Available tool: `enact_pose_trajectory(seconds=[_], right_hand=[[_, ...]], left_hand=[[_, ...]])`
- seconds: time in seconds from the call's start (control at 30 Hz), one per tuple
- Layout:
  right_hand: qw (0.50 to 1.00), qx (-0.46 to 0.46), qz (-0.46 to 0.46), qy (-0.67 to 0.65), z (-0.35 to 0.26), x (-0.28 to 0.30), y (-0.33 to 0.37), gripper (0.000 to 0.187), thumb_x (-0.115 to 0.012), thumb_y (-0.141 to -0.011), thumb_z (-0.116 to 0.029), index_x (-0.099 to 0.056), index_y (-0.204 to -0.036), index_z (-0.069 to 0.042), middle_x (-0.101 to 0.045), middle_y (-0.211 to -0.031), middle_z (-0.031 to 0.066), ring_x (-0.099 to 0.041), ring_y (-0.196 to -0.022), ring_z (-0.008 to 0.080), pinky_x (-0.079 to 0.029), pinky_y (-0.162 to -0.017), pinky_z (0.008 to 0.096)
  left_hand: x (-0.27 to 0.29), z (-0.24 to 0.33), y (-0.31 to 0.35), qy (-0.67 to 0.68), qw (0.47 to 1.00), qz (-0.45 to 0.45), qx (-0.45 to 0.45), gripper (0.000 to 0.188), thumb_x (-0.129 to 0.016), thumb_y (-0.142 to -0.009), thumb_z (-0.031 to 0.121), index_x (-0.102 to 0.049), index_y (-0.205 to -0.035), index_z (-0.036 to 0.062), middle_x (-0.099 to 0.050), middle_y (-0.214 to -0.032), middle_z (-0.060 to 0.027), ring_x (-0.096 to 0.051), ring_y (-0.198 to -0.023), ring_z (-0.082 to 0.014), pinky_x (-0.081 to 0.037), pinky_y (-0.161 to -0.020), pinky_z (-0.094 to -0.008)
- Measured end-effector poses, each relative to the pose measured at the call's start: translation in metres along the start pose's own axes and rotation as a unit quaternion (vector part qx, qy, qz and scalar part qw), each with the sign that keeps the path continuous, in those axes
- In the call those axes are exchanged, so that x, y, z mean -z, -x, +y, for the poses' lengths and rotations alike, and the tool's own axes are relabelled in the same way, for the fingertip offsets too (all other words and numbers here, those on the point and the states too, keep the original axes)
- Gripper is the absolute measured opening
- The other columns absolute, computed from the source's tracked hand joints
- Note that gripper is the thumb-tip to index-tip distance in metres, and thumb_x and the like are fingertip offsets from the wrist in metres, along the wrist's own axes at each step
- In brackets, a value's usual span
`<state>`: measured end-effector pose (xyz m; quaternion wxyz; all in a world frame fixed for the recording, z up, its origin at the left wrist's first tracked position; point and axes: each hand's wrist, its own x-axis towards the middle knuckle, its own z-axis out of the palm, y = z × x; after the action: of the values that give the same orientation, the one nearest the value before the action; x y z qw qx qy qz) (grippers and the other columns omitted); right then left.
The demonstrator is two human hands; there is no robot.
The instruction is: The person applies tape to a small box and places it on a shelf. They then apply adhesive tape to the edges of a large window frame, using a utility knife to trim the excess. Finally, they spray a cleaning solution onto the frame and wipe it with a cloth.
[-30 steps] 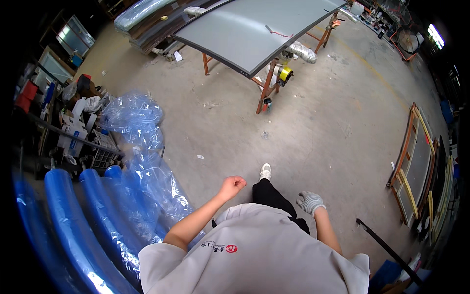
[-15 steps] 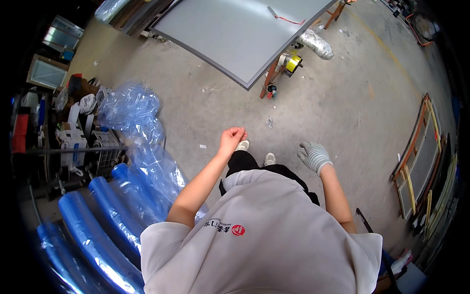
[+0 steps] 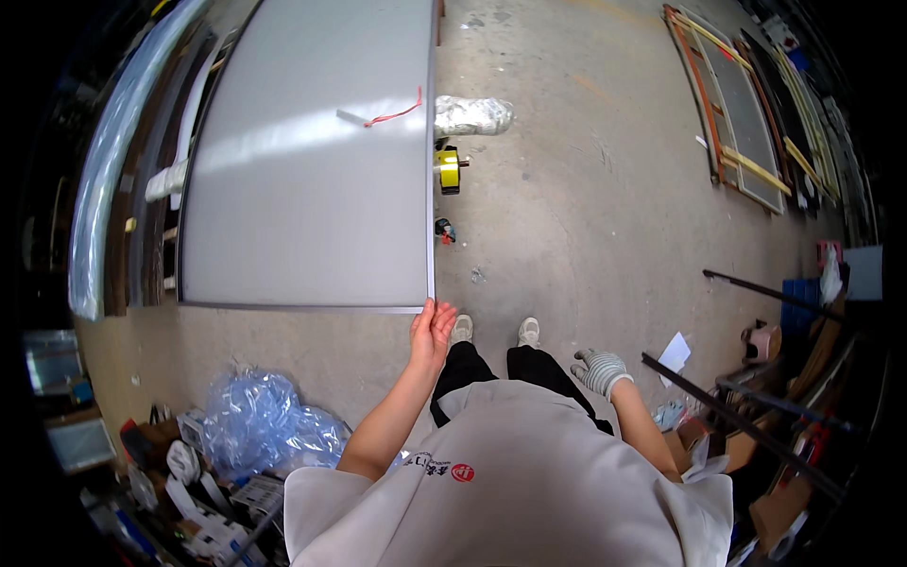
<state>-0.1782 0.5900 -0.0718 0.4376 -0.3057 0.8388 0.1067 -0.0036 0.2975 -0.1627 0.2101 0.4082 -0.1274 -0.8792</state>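
Note:
A large grey framed panel [image 3: 312,227] lies raised off the floor, ahead and to the left. My bare left hand [image 3: 432,335] is at its near right corner. Its fingers are stretched out, palm partly up, with the fingertips against or right beside the frame's edge; firm contact cannot be made out. On the panel lies a thin strip with a red band [image 3: 392,115]. My right hand [image 3: 601,372], in a grey striped glove, hangs at my right side with its fingers loosely apart and nothing in them.
By the panel's right edge are a yellow reel [image 3: 450,170] and a plastic-wrapped bundle [image 3: 474,115]. Crumpled blue film [image 3: 265,420] lies at the left. Dark bars [image 3: 737,420] jut in on my right, beside cardboard and a white sheet [image 3: 674,357]. Frames [image 3: 732,113] lean at the far right.
I have turned to the right and come up to the panel, which now fills the left front. My left hand has gone from a loose closed shape to outstretched fingers at its corner.

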Motion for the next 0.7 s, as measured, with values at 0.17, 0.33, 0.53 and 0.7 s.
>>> enact_pose_trajectory(seconds=[0.17,0.33,0.53,0.7], right_hand=[[0.993,-0.064,-0.027,-0.09,-0.013,-0.029,0.031,0.049,-0.046,-0.086,-0.044,-0.057,-0.119,-0.009,-0.06,-0.115,0.0179,-0.058,-0.104,0.034,-0.046,-0.09,0.0408],[0.971,-0.116,0.01,-0.211,0.0,-0.085,0.068,0.048,-0.05,-0.086,-0.041,-0.057,-0.119,-0.007,-0.058,-0.118,0.0183,-0.056,-0.107,0.0349,-0.044,-0.093,0.042],[0.906,-0.177,0.09,-0.373,0.028,-0.175,0.136,0.038,-0.048,-0.084,-0.036,-0.065,-0.104,-0.008,-0.063,-0.109,0.0161,-0.059,-0.102,0.035,-0.045,-0.089,0.0427],[0.856,-0.254,0.155,-0.423,0.069,-0.279,0.19,0.042,-0.05,-0.084,-0.036,-0.063,-0.108,-0.005,-0.064,-0.103,0.0199,-0.06,-0.098,0.0381,-0.047,-0.085,0.0467]], left_hand=[[-0.007,0.016,0.01,-0.086,0.996,0.014,0.012,0.031,-0.059,-0.09,0.035,-0.056,-0.099,0.0051,-0.066,-0.096,-0.0104,-0.065,-0.086,-0.0221,-0.052,-0.076,-0.0316],[0.0,0.016,0.005,-0.144,0.989,0.014,0.036,0.046,-0.057,-0.086,0.052,-0.056,-0.088,0.0066,-0.064,-0.084,-0.0086,-0.062,-0.076,-0.0202,-0.05,-0.07,-0.0304],[-0.006,-0.04,0.021,-0.29,0.944,-0.069,0.145,0.034,-0.057,-0.089,0.045,-0.05,-0.08,0.0128,-0.05,-0.068,0.0014,-0.043,-0.057,-0.0096,-0.038,-0.053,-0.0238],[-0.048,-0.166,0.058,-0.47,0.846,-0.198,0.152,0.013,-0.059,-0.091,0.024,-0.054,-0.088,0.013,-0.057,-0.075,0.0025,-0.051,-0.061,-0.0076,-0.042,-0.055,-0.0222]])
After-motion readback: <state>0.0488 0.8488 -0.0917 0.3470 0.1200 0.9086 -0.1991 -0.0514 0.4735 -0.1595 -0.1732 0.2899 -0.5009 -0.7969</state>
